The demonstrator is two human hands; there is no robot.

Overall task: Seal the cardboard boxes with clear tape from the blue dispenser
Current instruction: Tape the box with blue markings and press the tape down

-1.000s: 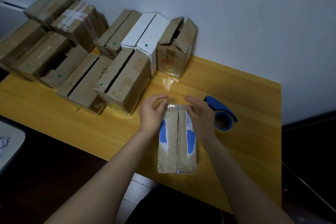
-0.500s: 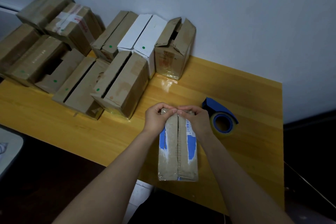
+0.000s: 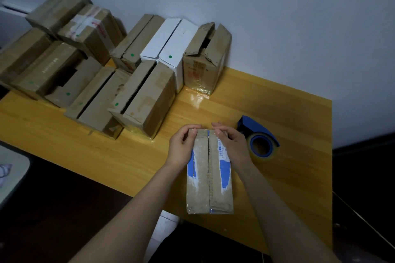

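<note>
- The left hand (image 3: 182,148) and right hand (image 3: 233,145) are at the far end of the box (image 3: 209,179), as they were half a second ago. Then their fingertips met over the seam; now they are a little apart.
- The left hand curls round the far left corner, thumb on top. The right hand bends over the far right corner, thumb near the label. Each grips the box.
- The box has not shifted. It lies lengthwise at the near edge of the table (image 3: 295,113), between the forearms.
- Its centre seam is a dark slit, so the flaps look unsealed along the top, though film shines at both ends.
- The dispenser (image 3: 259,141) lies untouched on the table, just beside the right hand.
- My reading: the flaps have been pressed shut and the hands are easing off. Next, the right hand takes the dispenser while the left holds the flaps down.
- The other boxes (image 3: 145,96) wait by the wall, several gaping.
</note>
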